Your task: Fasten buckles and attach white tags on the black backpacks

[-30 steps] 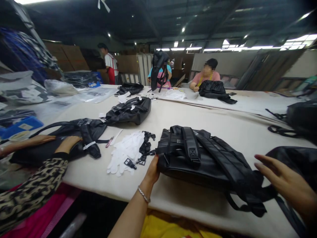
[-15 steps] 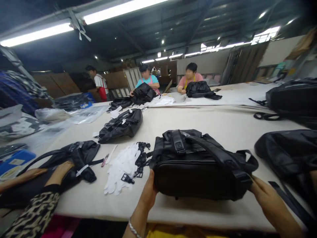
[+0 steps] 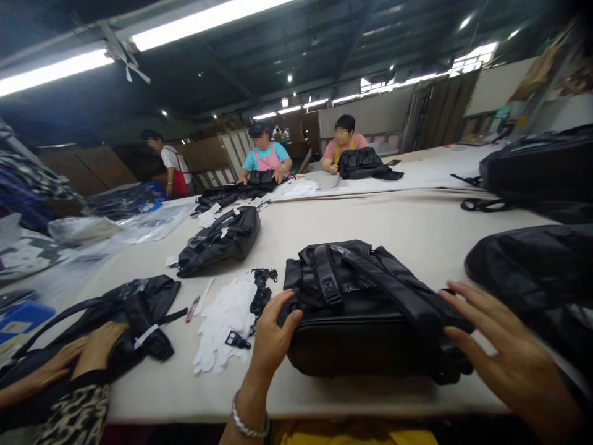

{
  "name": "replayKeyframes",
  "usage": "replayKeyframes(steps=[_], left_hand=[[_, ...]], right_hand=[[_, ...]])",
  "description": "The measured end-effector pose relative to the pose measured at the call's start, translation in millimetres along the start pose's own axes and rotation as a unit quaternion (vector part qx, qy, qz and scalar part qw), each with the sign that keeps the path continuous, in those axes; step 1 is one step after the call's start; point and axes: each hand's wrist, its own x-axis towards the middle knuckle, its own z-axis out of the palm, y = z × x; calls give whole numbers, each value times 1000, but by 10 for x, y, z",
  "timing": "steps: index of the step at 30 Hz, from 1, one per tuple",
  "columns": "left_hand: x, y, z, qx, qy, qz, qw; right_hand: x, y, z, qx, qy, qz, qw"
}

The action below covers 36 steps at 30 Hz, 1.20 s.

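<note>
A black backpack (image 3: 365, 309) lies flat on the cream table (image 3: 417, 228) right in front of me, its straps facing up. My left hand (image 3: 271, 337) curls over the backpack's near left corner, thumb on the side and fingers on top. My right hand (image 3: 504, 352) rests on the bag's right end with its fingers spread across the strap. Just left of the bag lie a pile of white tags (image 3: 227, 312) and several black plastic buckles (image 3: 259, 293).
A co-worker's hands (image 3: 88, 352) press on another black bag (image 3: 134, 309) at my left. More black bags lie mid-table (image 3: 222, 238) and at right (image 3: 532, 266). Three people work at the table's far end. Plastic-wrapped goods (image 3: 83, 232) pile at the left.
The backpack has been turned square to me. My left hand climbed from its side onto the top corner, and my right hand lifted from the end and spread over the strap.
</note>
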Motion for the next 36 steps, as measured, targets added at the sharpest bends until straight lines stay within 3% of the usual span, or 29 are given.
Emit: replayKeyframes(steps=[3,5,8,12,14,17,21,23,27,31,36], left_hand=[[244,220,187,42,-86,0,995],[379,284,315,47,-140,-26,989],[553,269,467,-26,-222,-100,970],[687,169,614,-171,-216,-266,924],[711,168,686,-214,-231,-315,895],[756,309,778,-241,-262,-334,873],[981,736,707,-340,-196,-309,866],[1139,972,567,-380,-159,-284,866],[1340,1247,306,-394,-117,-243,879],[1324,1183,268,-382,-132,-168,899],[1215,938,301,-347,-165,-50,922]], right_hand=[[118,-176,233,-40,-115,-110,986],[100,-160,372,-61,-153,-121,979],[56,-80,439,-60,-176,-115,976],[94,-54,384,-29,-200,-90,975],[164,-87,365,-9,-215,-66,974],[358,-198,352,46,-216,-32,975],[781,-425,357,218,-173,64,958],[1011,-532,387,335,-160,126,920],[1384,-718,499,536,-131,193,811],[1608,-948,572,647,-166,222,711],[1762,-1159,631,696,-146,390,585]])
